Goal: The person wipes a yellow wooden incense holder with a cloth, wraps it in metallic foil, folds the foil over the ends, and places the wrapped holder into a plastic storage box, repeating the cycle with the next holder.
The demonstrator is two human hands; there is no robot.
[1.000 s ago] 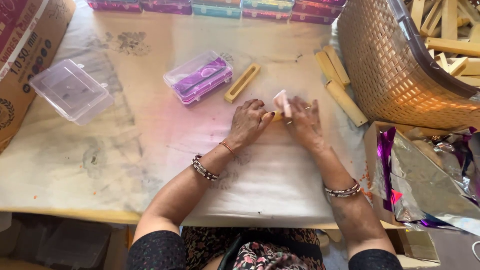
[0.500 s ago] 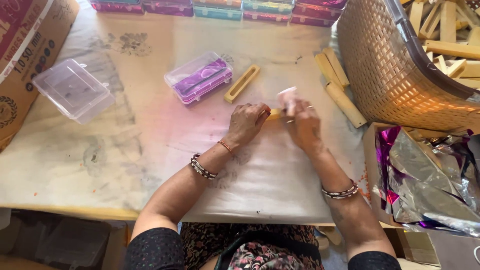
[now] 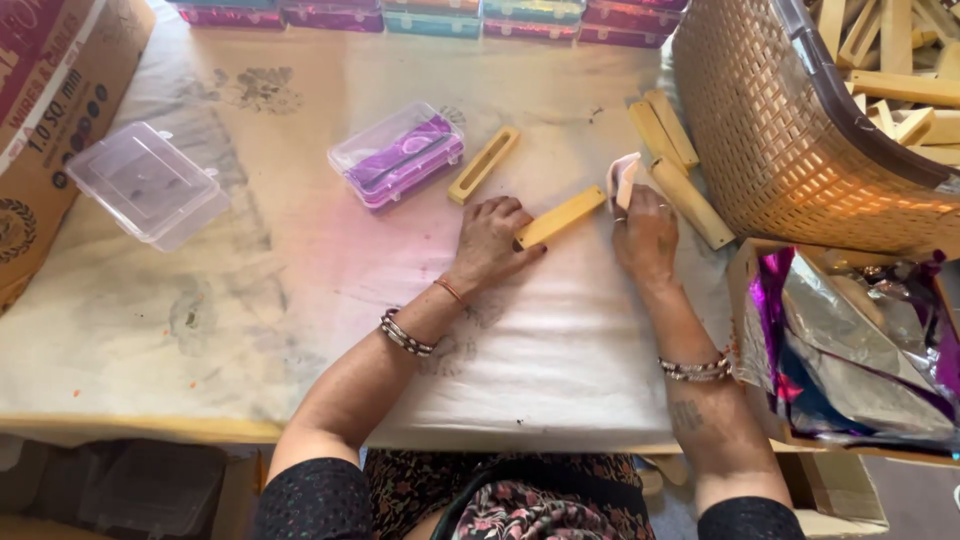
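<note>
Cloth-covered surface (image 3: 250,300) fills my view. My left hand (image 3: 490,240) has its fingers closed on one end of a yellow wooden block (image 3: 560,217) lying flat. My right hand (image 3: 645,235) pinches a pale cloth (image 3: 620,180) at the block's other end, just before the woven basket (image 3: 780,150).

free: cloth near edge | blocked right: wicker basket (image 3: 790,150) | far: purple-filled box (image 3: 398,155), wooden blocks (image 3: 670,150)
</note>
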